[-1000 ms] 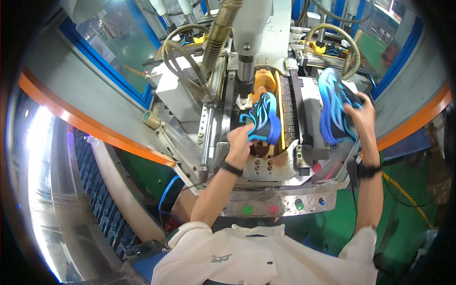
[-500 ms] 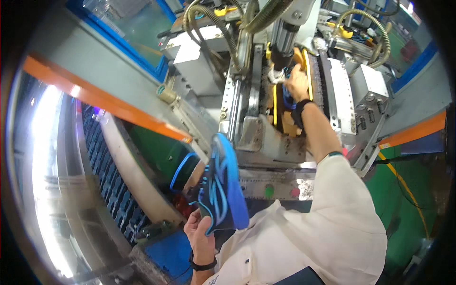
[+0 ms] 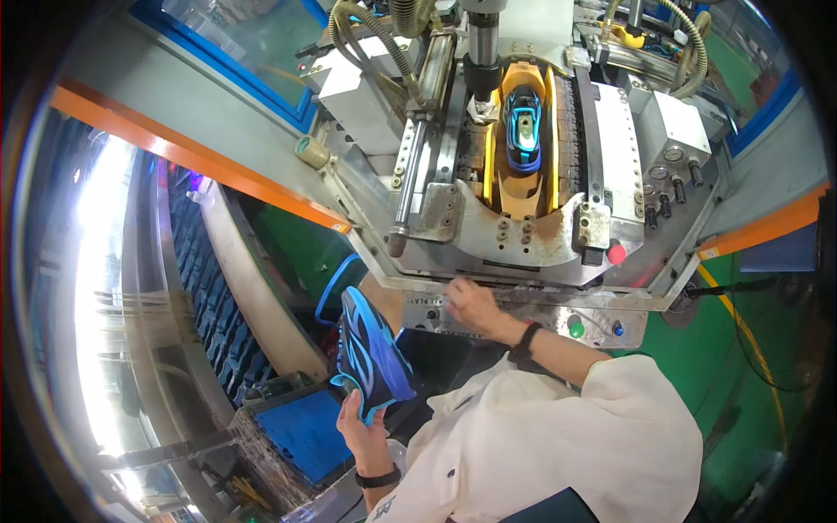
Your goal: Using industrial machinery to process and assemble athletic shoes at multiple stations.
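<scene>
My left hand (image 3: 362, 436) grips a blue and black sports shoe (image 3: 375, 344) by its collar, with the blue sole turned to the right. At the front control panel (image 3: 540, 324), my right hand (image 3: 473, 307) is held over the surface with loosely bent fingers and nothing visible in them. Whether it touches a button is hidden. A second blue and black shoe (image 3: 523, 139) sits in the yellow-sided cradle (image 3: 520, 199) of the machine, its opening upward and a pale metal-like piece inside.
A vertical press cylinder (image 3: 483, 65) stands just left of the cradled shoe. A red knob (image 3: 616, 254) is at the machine's front right; green (image 3: 576, 329) and blue (image 3: 618, 329) buttons are on the panel. Orange-edged frames flank both sides. A blue-topped box (image 3: 301, 436) is at lower left.
My right hand has left the cradle and come back to the control panel. The cradled shoe now shows fully. My left hand still holds its shoe, lower in view. The view has shifted.
</scene>
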Action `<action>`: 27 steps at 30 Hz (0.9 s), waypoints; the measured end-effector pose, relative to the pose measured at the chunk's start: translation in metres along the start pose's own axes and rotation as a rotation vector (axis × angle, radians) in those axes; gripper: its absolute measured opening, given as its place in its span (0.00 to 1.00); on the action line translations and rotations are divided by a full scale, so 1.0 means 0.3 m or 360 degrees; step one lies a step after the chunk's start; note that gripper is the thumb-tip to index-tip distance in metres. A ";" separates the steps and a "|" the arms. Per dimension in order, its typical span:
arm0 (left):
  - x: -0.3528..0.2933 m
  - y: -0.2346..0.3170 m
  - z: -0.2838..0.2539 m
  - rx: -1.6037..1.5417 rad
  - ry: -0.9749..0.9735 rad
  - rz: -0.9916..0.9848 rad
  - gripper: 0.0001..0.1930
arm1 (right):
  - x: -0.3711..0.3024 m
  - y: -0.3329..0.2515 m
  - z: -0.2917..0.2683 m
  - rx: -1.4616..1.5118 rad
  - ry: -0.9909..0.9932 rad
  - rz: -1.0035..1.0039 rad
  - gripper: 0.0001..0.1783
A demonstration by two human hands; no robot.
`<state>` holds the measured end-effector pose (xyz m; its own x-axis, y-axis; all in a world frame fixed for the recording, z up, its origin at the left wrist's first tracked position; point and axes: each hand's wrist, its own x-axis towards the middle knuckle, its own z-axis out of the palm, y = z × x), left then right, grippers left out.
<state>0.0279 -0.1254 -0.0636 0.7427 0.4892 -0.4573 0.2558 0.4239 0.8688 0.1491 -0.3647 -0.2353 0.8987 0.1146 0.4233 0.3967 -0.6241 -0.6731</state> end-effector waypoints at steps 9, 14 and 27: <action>-0.116 -0.048 -0.014 0.0010 -0.0013 -0.0071 0.13 | -0.131 0.131 0.148 -0.0122 -0.0446 0.0137 0.11; -0.098 -0.082 -0.038 0.0019 0.0101 -0.0033 0.14 | 0.211 -0.115 -0.313 0.0344 0.0371 -0.0141 0.14; -0.161 -0.173 -0.047 -0.0018 0.0189 -0.0113 0.14 | 1.118 -0.094 -1.152 0.0380 0.1107 -0.0089 0.27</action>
<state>-0.0299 -0.1604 -0.0894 0.6442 0.5443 -0.5373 0.2976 0.4688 0.8317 0.3747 -0.5757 0.1354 0.5812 -0.4248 0.6941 0.5396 -0.4373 -0.7194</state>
